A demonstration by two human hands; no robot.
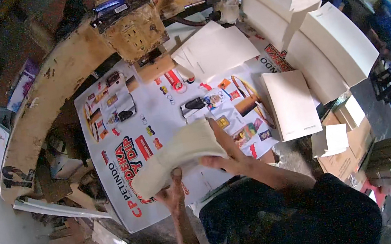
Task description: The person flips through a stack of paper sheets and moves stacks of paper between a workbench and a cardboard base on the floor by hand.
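A thick stack of cream paper (184, 147) is bent into an arch above the printed banner sheet (155, 116) that covers the table. My left hand (172, 195) grips the stack's near left end, thumb on top. At its right end my right hand (229, 159) clasps the edge, with the thumb along the near side and fingers over the far side. Most of the left fingers are hidden beneath the paper. Just right of my right hand lies a neat, flat stack of paper (293, 105).
Loose white sheets (214, 49) lie beyond the held stack, beside a worn, yellowish machine block (132, 31). Tall paper piles (286, 12) rise at the back right. Cardboard boxes (340, 159) stand lower right, and a curved wooden edge (51, 90) borders the left. People work at the far right.
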